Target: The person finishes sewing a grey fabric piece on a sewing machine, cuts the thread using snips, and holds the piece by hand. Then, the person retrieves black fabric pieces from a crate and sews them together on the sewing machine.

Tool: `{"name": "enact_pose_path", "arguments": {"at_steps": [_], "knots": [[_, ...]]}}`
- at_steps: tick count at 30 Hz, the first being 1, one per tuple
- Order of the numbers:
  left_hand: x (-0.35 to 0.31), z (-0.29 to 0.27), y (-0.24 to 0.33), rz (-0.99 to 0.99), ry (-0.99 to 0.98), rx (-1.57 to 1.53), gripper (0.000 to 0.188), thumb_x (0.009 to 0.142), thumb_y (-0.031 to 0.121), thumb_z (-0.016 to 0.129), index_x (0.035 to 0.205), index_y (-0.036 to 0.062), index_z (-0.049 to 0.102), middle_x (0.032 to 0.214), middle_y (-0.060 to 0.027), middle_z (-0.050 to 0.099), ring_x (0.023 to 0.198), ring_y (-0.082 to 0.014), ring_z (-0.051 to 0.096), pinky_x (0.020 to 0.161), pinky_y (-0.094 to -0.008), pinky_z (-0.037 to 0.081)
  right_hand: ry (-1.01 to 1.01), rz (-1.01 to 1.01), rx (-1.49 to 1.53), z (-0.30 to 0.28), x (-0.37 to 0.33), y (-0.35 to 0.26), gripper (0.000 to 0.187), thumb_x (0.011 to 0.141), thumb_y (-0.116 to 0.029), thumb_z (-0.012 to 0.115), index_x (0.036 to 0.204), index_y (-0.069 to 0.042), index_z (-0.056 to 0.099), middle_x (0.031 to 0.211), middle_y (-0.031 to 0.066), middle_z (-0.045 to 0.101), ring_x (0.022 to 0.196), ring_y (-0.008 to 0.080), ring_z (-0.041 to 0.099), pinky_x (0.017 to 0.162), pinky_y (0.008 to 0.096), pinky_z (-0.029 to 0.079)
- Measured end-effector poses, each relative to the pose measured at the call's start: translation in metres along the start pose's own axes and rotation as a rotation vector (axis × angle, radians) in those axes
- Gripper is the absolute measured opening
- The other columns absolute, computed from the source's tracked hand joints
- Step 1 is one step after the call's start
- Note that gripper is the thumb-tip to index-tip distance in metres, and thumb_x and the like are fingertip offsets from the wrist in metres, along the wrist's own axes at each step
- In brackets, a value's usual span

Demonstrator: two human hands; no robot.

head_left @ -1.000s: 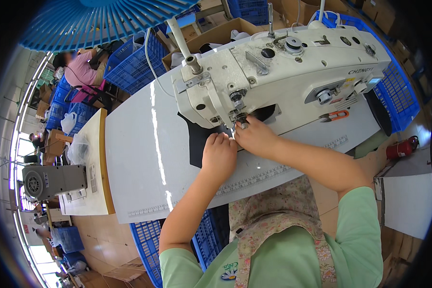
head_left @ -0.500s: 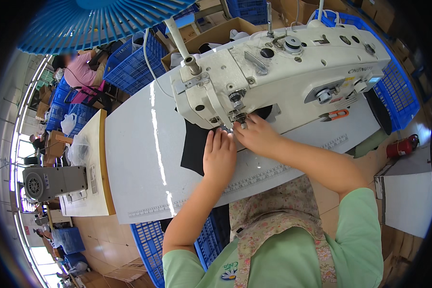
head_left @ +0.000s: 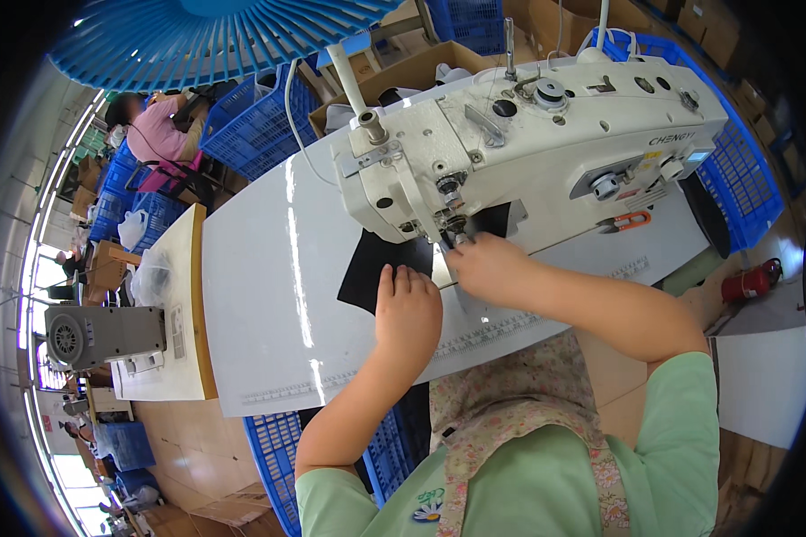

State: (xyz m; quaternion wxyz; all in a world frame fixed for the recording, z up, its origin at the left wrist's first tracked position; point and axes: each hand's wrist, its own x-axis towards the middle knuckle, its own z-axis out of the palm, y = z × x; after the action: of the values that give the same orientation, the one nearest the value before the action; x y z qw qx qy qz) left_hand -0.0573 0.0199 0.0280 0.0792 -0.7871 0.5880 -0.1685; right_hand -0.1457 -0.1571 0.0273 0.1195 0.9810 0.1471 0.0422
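A white industrial sewing machine (head_left: 546, 143) stands across the light grey table. A piece of black fabric (head_left: 364, 271) lies under its needle end, and black material also shows right of the needle area. My left hand (head_left: 409, 309) rests on the fabric's near part, its fingers stretched out flat. Close to the presser foot is my right hand (head_left: 491, 268). Its fingers are bent together at the needle area, and what they grip, if anything, is hidden by the hand and the machine.
Orange-handled thread snips (head_left: 625, 222) lie on the machine bed at right. A ruler strip (head_left: 501, 328) runs along the table's near edge. Blue crates (head_left: 261, 125) stand behind, under a blue fan-like shade (head_left: 215, 45). A person in pink (head_left: 157, 134) sits at far left.
My left hand has drawn slightly back from the needle. My right hand has shifted a little nearer me and its fingers are more bent. More black material shows right of the needle. The view has shifted slightly.
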Motion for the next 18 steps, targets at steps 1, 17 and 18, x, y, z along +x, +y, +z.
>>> {"name": "enact_pose_path", "arguments": {"at_steps": [1,17,18], "knots": [[0.001,0.0,0.001,0.026,-0.017,0.006,0.032,0.079,0.012,0.057,0.106,-0.004,0.066,0.111,-0.0191,0.068,0.114,-0.0301,0.061,0.108,-0.0461,0.038,0.126,-0.112,-0.072,0.003,0.002,0.002,0.018,0.08,-0.017,0.059,0.092,-0.008,0.07,0.091,0.0068,0.064,0.091,0.0219,0.063,0.078,0.0345,0.049],[-0.003,0.008,-0.002,0.036,0.017,-0.045,0.033,0.079,0.013,0.058,0.106,-0.0034,0.066,0.108,-0.0185,0.069,0.113,-0.0298,0.062,0.104,-0.0453,0.041,0.1,-0.014,0.128,0.014,0.003,0.011,0.01,0.081,-0.017,0.058,0.08,-0.011,0.066,0.086,0.006,0.069,0.098,0.0235,0.064,0.082,0.0358,0.047],[-0.003,0.008,-0.001,0.038,0.023,-0.054,0.033,0.079,0.013,0.058,0.106,-0.0034,0.066,0.109,-0.0185,0.069,0.113,-0.0297,0.061,0.103,-0.0451,0.041,0.04,-0.015,0.096,0.013,0.004,0.009,0.01,0.082,-0.018,0.058,0.084,-0.011,0.066,0.087,0.0063,0.068,0.095,0.0224,0.064,0.082,0.0353,0.047]]}}
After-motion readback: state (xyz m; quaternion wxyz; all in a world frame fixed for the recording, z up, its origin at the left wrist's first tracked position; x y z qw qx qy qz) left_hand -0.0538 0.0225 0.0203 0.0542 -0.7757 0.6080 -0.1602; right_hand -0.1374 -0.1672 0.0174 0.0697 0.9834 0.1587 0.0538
